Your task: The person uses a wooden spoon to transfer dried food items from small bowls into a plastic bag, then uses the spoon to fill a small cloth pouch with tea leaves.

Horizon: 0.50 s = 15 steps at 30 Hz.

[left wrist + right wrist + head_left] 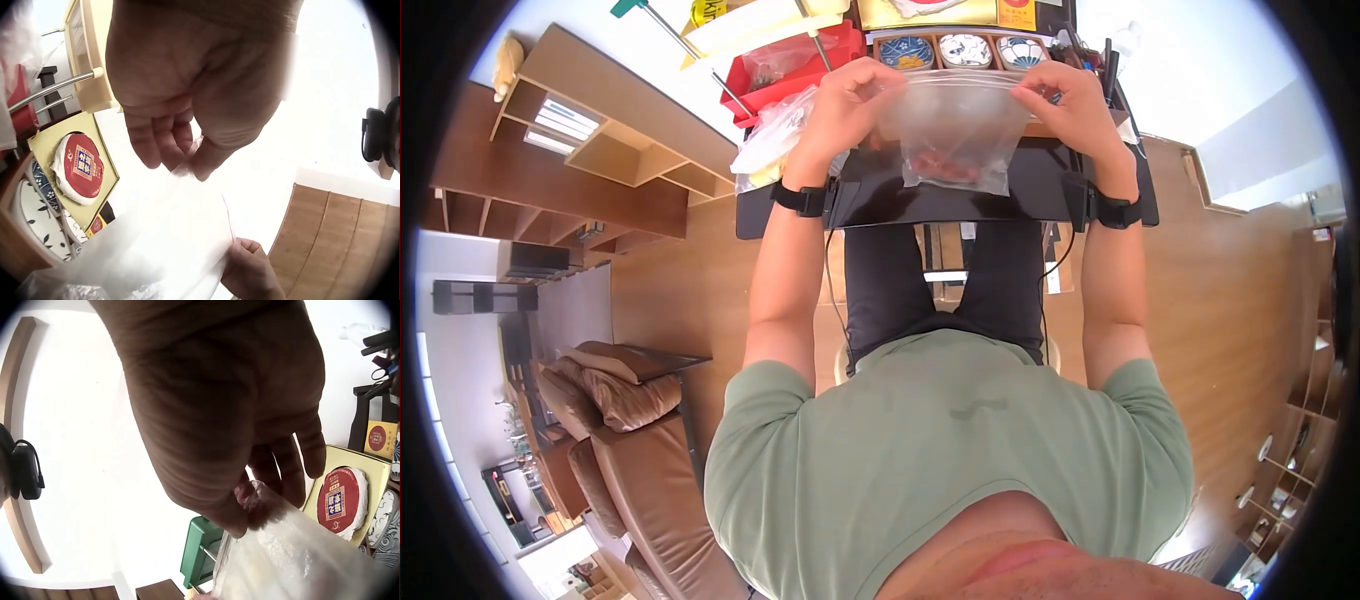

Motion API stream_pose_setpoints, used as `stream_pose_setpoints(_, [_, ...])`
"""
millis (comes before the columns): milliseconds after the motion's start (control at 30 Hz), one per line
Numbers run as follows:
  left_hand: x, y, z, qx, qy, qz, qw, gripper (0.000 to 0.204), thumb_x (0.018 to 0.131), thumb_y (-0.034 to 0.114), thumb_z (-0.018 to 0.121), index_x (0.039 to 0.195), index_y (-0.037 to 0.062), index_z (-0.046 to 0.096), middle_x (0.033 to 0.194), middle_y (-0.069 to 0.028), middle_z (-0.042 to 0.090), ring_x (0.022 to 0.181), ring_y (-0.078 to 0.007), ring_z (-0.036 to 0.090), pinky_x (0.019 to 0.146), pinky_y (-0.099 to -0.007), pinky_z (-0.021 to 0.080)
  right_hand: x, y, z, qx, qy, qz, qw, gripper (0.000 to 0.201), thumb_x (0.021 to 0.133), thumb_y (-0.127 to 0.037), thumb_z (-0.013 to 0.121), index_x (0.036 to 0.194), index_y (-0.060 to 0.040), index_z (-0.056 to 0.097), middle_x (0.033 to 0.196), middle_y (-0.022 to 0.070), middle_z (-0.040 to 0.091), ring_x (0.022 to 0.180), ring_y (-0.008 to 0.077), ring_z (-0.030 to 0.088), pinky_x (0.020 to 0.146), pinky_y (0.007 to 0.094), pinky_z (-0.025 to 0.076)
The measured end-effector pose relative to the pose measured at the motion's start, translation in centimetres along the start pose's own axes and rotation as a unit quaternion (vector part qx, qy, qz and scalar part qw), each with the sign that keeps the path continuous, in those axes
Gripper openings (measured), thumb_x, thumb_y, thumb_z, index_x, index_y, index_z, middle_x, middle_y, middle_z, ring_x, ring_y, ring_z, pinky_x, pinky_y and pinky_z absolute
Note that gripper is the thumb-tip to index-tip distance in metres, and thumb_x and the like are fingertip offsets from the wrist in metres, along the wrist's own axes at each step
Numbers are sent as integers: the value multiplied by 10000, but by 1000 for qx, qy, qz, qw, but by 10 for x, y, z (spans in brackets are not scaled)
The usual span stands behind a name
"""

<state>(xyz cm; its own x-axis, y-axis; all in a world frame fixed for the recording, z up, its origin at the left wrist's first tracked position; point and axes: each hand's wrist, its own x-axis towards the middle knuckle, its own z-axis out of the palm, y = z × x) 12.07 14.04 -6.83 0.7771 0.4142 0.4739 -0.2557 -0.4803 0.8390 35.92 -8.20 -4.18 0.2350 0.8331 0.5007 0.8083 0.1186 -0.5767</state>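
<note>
A clear zip-top plastic bag (962, 120) hangs upright over the front of the dark table, with something reddish (945, 165) low inside. My left hand (847, 108) pinches its upper left corner between thumb and fingers. At the opposite upper corner, my right hand (1075, 108) pinches the plastic, so the zip edge stretches between both hands. From the left wrist, the bag (169, 231) looks pale and washed out below the thumb. The right wrist view has the bunched corner of the bag (287, 556) between thumb and fingertips.
Behind the bag, a wooden tray holds three patterned bowls (905, 52). A red bin (780, 90) and crumpled plastic (775, 140) lie to the left. A red-wrapped disc (81, 169) sits in a yellow box. Pens and scissors (381, 372) stand at the right.
</note>
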Motion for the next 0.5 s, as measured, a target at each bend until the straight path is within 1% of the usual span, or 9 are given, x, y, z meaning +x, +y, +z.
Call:
stream_pose_setpoints(67, [2, -5, 0, 2, -8, 7, 1000, 94, 937, 75, 685, 1014, 22, 700, 889, -24, 672, 585, -106, 629, 401, -244, 470, -2, -3, 0, -7, -1, 1, 1000, 139, 904, -122, 741, 903, 10, 697, 849, 33, 684, 730, 99, 584, 642, 247, 459])
stream_pose_setpoints(133, [3, -7, 4, 10, -22, 46, 999, 82, 922, 66, 691, 986, 17, 704, 926, -25, 661, 588, -101, 625, 417, -230, 474, -5, -6, 1, 36, -12, 0, 999, 120, 907, -107, 735, 921, 8, 706, 875, 42, 693, 744, 106, 592, 646, 250, 462])
stream_pose_setpoints(167, [3, -7, 4, 8, -23, 48, 999, 82, 922, 66, 691, 986, 17, 704, 926, -25, 661, 588, -101, 625, 417, -230, 474, -4, -6, 2, 34, -11, 1, 999, 120, 907, -107, 735, 921, 8, 706, 875, 42, 693, 744, 106, 592, 646, 250, 462])
stream_pose_setpoints(233, [0, 9, 5, 54, -44, -24, 997, 92, 915, 24, 723, 1003, 5, 708, 975, -30, 675, 894, -96, 628, 759, -243, 511, -4, -4, 7, 34, 37, -74, 996, 114, 903, -126, 725, 926, -14, 716, 800, 44, 665, 627, 101, 525, 577, 259, 428])
stream_pose_setpoints(300, [-1, 14, 5, 58, -32, -10, 998, 93, 907, 20, 728, 998, 13, 709, 967, -28, 677, 885, -96, 628, 760, -244, 512, -7, -4, 11, 40, 48, -55, 997, 109, 897, -110, 730, 948, -14, 721, 789, 18, 676, 646, 81, 539, 591, 249, 441])
stream_pose_setpoints(367, [-3, 19, 5, 63, -20, 5, 998, 96, 900, 16, 733, 993, 21, 709, 959, -27, 679, 876, -96, 629, 760, -245, 514, -11, -3, 21, 132, 125, 9, 983, 118, 880, -101, 751, 954, -11, 731, 784, -12, 689, 671, 45, 551, 609, 224, 453])
stream_pose_setpoints(400, [-5, 23, 5, 68, -12, -3, 998, 89, 894, 13, 736, 978, 18, 706, 950, -22, 680, 866, -91, 625, 753, -241, 509, -13, -4, 24, 130, 128, 7, 983, 118, 880, -101, 751, 954, -11, 731, 784, -12, 689, 671, 45, 551, 609, 224, 453])
stream_pose_setpoints(467, [-5, 22, 4, 74, -6, -7, 997, 84, 889, 10, 739, 964, 14, 703, 940, -16, 681, 856, -86, 621, 745, -237, 505, -17, -6, 27, 226, 133, 99, 960, 151, 880, -110, 766, 984, -7, 733, 787, -30, 696, 692, 23, 560, 624, 201, 458])
stream_pose_setpoints(500, [-6, 20, 5, 54, -2, -25, 998, 106, 885, 15, 742, 980, 14, 696, 935, -12, 681, 850, -80, 616, 734, -234, 498, -19, -1, 29, 225, 135, 97, 960, 151, 880, -110, 766, 984, -7, 733, 787, -30, 696, 692, 23, 560, 624, 201, 458])
